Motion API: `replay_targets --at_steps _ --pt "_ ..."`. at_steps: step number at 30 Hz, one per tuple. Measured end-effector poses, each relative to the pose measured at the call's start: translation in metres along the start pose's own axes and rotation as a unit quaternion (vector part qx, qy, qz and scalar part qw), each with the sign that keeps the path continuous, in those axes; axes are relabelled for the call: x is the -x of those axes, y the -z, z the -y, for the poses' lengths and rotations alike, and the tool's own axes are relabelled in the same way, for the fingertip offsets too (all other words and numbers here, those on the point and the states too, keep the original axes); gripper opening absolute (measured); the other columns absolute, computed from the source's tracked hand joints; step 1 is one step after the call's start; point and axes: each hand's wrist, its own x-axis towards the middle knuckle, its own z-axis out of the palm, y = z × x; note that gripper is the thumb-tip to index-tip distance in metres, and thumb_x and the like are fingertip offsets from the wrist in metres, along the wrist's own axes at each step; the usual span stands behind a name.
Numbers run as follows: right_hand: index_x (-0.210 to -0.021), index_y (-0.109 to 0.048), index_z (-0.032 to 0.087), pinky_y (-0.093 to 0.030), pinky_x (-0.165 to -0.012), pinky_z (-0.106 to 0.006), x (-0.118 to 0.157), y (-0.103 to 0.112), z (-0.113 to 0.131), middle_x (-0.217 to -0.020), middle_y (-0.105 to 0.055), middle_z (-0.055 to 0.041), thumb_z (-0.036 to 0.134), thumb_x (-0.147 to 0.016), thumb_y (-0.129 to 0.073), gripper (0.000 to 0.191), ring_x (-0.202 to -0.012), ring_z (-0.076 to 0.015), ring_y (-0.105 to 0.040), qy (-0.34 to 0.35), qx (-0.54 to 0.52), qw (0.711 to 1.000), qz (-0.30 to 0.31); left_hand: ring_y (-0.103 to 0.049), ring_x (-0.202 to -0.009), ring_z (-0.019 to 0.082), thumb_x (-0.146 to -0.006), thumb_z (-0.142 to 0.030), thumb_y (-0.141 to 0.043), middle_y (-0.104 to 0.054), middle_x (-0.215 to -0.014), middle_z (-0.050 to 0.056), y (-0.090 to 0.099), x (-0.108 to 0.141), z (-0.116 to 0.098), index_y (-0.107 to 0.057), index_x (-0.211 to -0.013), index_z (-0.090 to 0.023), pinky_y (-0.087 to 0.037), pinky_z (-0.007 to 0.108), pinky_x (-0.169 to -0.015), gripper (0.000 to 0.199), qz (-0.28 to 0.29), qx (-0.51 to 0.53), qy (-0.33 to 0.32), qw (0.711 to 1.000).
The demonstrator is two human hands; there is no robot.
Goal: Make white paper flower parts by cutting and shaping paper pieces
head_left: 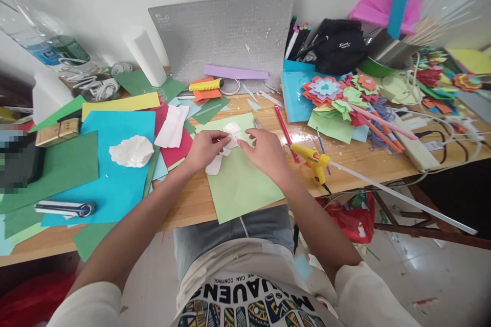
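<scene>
A sheet of light green paper (pixel 245 184) lies on the wooden table in front of me, with small cut pieces of white paper (pixel 232 128) on its upper part. My left hand (pixel 207 148) comes in from the left, thumb and forefinger pinched at the edge of a white piece. Opposite it, my right hand (pixel 265 152) is curved with thumb and fingers apart. Its thumb tip is near or touching the same white pieces; exact contact is too small to tell. Another white scrap (pixel 214 165) sits below my left fingers.
To the right are a yellow glue gun (pixel 315 162) with a long glue stick, a red pen (pixel 287 133) and layered paper flowers (pixel 324 93). Crumpled white paper (pixel 131 152) and a stapler (pixel 65 208) rest on blue paper (pixel 115 184). A grey cutting mat (pixel 226 36) leans behind.
</scene>
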Motion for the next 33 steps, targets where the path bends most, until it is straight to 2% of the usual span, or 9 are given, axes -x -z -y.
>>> replay_targets --at_steps 3,5,7,11,17,21,24,27,33 --pt "-0.128 -0.062 0.016 -0.047 -0.087 -0.037 -0.002 -0.01 0.005 -0.114 -0.065 -0.0152 0.038 -0.094 -0.055 0.041 -0.106 -0.0293 -0.06 0.014 0.014 1.0 -0.004 -0.064 -0.078 0.019 -0.089 -0.036 -0.059 -0.07 -0.11 0.01 0.004 0.006 -0.002 -0.071 -0.111 -0.018 -0.051 0.035 -0.08 0.031 -0.023 -0.144 -0.064 0.987" --pt "-0.133 -0.059 0.018 -0.045 -0.091 -0.039 -0.001 -0.017 0.007 -0.125 -0.06 -0.0161 0.041 -0.091 -0.061 0.048 -0.114 -0.0319 -0.055 0.054 0.031 0.998 -0.007 -0.065 -0.085 0.022 -0.091 -0.036 -0.056 -0.066 -0.115 0.013 0.007 0.019 0.001 -0.066 -0.121 -0.016 -0.051 0.038 -0.084 0.038 -0.045 -0.227 -0.083 0.969" --pt "-0.137 -0.057 0.022 -0.045 -0.093 -0.041 0.0 -0.024 0.01 -0.132 -0.055 -0.0155 0.046 -0.087 -0.067 0.056 -0.117 -0.0334 -0.052 0.104 0.034 0.994 0.011 -0.065 -0.093 0.026 -0.091 -0.039 -0.055 -0.064 -0.114 0.015 0.006 0.036 0.008 -0.06 -0.126 -0.013 -0.051 0.041 -0.086 0.044 -0.035 -0.295 -0.08 0.951" --pt "-0.133 -0.061 0.024 -0.046 -0.088 -0.038 -0.012 -0.033 0.016 -0.129 -0.056 -0.015 0.033 -0.094 -0.058 0.04 -0.114 -0.0311 -0.052 0.124 0.039 0.991 0.037 -0.06 -0.111 0.034 -0.089 -0.039 -0.058 -0.058 -0.121 0.018 -0.005 0.065 0.018 -0.049 -0.132 -0.012 -0.049 0.045 -0.092 0.052 -0.032 -0.39 -0.081 0.917" --pt "-0.115 -0.069 0.015 -0.045 -0.089 -0.038 -0.048 -0.031 0.016 -0.113 -0.062 -0.0163 0.023 -0.095 -0.051 0.028 -0.109 -0.0305 -0.055 0.107 0.061 0.991 0.048 -0.06 -0.107 0.032 -0.091 -0.03 -0.05 -0.059 -0.113 0.016 -0.009 0.069 0.014 -0.05 -0.125 -0.016 -0.051 0.045 -0.09 0.037 -0.04 -0.415 -0.084 0.905" --pt "-0.121 -0.065 0.013 -0.043 -0.094 -0.038 -0.036 -0.025 0.011 -0.111 -0.063 -0.0147 0.026 -0.093 -0.055 0.032 -0.109 -0.029 -0.055 0.096 0.027 0.995 -0.01 -0.06 -0.102 0.03 -0.088 -0.016 -0.045 -0.061 -0.104 0.014 -0.005 0.07 0.009 -0.054 -0.119 -0.017 -0.051 0.044 -0.088 0.032 -0.04 -0.451 -0.082 0.888" --pt "-0.124 -0.065 0.017 -0.043 -0.094 -0.035 -0.021 -0.028 0.013 -0.118 -0.061 -0.012 0.03 -0.093 -0.058 0.035 -0.11 -0.0257 -0.053 0.145 -0.014 0.989 -0.004 -0.06 -0.101 0.031 -0.086 -0.012 -0.044 -0.061 -0.103 0.015 -0.003 0.071 0.008 -0.056 -0.119 -0.015 -0.051 0.044 -0.088 0.035 -0.044 -0.46 -0.071 0.884" --pt "-0.117 -0.072 0.024 -0.042 -0.092 -0.039 -0.019 -0.033 0.018 -0.13 -0.055 -0.0116 0.033 -0.094 -0.058 0.028 -0.119 -0.0288 -0.046 0.198 0.014 0.98 0.028 -0.062 -0.096 0.029 -0.086 -0.011 -0.042 -0.061 -0.102 0.014 -0.001 0.071 0.008 -0.057 -0.121 -0.016 -0.052 0.043 -0.084 0.039 -0.043 -0.444 -0.064 0.893" --pt "-0.098 -0.077 0.016 -0.037 -0.094 -0.047 -0.035 -0.037 0.022 -0.126 -0.058 -0.016 0.023 -0.098 -0.047 0.031 -0.117 -0.0321 -0.042 0.16 0.097 0.982 -0.006 -0.065 -0.091 0.026 -0.088 -0.014 -0.042 -0.058 -0.108 0.013 0.002 0.075 0.01 -0.067 -0.113 -0.018 -0.054 0.038 -0.077 0.035 -0.052 -0.432 -0.045 0.899"
